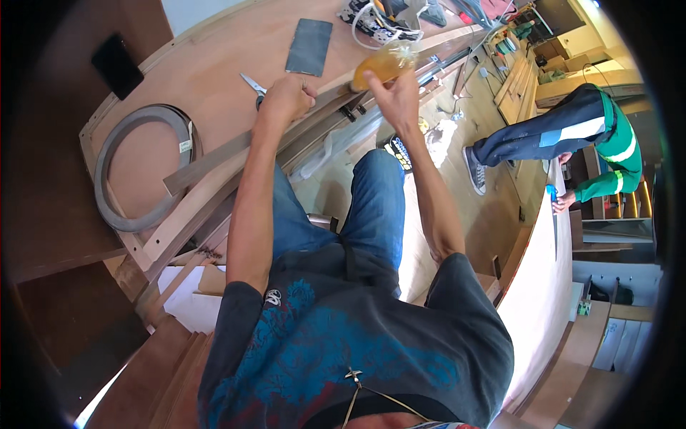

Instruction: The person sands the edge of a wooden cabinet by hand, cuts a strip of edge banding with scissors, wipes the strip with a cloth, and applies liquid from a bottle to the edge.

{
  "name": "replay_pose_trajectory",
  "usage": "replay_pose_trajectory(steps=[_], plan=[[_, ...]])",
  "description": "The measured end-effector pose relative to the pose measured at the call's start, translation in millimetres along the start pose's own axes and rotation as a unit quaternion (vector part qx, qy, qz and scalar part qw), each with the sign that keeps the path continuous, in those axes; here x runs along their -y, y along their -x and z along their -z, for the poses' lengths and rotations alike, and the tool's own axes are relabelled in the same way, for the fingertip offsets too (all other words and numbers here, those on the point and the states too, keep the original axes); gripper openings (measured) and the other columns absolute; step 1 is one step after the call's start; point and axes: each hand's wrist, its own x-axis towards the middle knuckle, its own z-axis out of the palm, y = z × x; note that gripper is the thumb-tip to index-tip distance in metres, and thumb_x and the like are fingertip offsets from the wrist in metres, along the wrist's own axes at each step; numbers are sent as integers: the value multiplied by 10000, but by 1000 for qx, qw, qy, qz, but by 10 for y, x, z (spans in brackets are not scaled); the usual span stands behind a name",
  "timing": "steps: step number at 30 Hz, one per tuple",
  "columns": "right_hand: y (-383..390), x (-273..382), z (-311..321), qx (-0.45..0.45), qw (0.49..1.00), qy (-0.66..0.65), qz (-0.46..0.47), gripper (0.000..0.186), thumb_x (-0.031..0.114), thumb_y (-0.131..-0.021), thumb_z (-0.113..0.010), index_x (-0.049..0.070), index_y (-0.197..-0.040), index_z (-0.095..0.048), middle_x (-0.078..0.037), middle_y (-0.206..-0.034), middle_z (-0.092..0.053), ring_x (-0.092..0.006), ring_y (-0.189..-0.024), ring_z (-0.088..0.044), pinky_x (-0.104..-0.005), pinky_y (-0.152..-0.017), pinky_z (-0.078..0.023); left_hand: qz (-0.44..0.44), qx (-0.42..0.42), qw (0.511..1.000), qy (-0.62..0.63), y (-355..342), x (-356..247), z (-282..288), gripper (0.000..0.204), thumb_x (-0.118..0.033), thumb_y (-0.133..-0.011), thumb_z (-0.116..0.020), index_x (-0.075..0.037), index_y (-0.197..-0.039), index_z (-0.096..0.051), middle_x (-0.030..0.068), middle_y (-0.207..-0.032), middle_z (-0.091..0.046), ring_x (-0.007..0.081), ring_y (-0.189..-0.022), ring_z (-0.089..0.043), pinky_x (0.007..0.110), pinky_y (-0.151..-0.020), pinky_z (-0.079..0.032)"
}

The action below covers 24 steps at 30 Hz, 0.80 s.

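My right hand (399, 100) grips a clear plastic bottle (389, 64) with amber liquid in it, tilted over a long narrow wooden strip (221, 159). My left hand (286, 101) is closed in a fist beside the strip; whatever its fingers hold, if anything, is hidden. Close by that fist lie scissors (252, 84), their blades apart and their handles partly behind my wrist. A dark grey rectangular sheet (309, 46) rests on the wooden panel (236, 53), beyond my left hand.
A coil of grey-brown edging (108, 168) lies on the panel's left. Past the panel's left edge is a black flat object (116, 66). A pile of cords and bags (386, 20) sits at the far end. To the right, a person in green (618, 150) bends over a long white-topped board (534, 314).
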Motion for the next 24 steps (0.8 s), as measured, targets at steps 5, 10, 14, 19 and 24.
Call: replay_pose_trajectory(steps=[5, 10, 14, 19, 24], plan=[[-64, -191, 238, -24, 996, 83, -39, 490, 232, -804, -721, -35, -1127, -468, -166, -854, -694, -266, -723, -689, -339, -643, -537, 11, 0, 1000, 28, -28, 34, -36, 153, -77, -792, -662, -25, -924, -720, 135, -746, -702, 201, -631, -688, 336, -637, -528], [-97, 19, 341, -68, 998, 8, -11, 330, 129, -836, -700, -44, -1068, -541, -146, -933, -686, -209, -805, -676, -316, -703, -540, 10, -3, 1000, 5, -145, 48, -81, 144, -92, -796, -664, -32, -915, -717, 112, -707, -694, 177, -601, -671, 331, -597, -512], [-52, 136, 129, -30, 997, -66, -29, 363, 148, -828, -701, -39, -1083, -522, -135, -933, -696, -199, -796, -683, -314, -699, -537, 37, 25, 999, 21, -190, -52, -103, 151, -44, -828, -679, 21, -964, -677, 73, -761, -668, 134, -633, -632, 280, -578, -491], [38, 281, -129, -11, 999, -33, -27, 473, 225, -810, -707, -13, -1133, -457, -154, -854, -698, -269, -736, -690, -363, -679, -535, 12, 0, 1000, -25, -170, -109, -91, 178, -57, -820, -695, 14, -953, -600, 70, -736, -652, 134, -600, -626, 289, -526, -460], [-15, 256, -98, 7, 998, 57, -14, 532, 252, -795, -695, -15, -1156, -411, -230, -814, -665, -407, -760, -660, -453, -669, -523, 15, 1, 1000, -23, -177, -108, -81, 217, -69, -811, -710, -8, -925, -535, 81, -722, -642, 141, -566, -617, 310, -483, -437]])
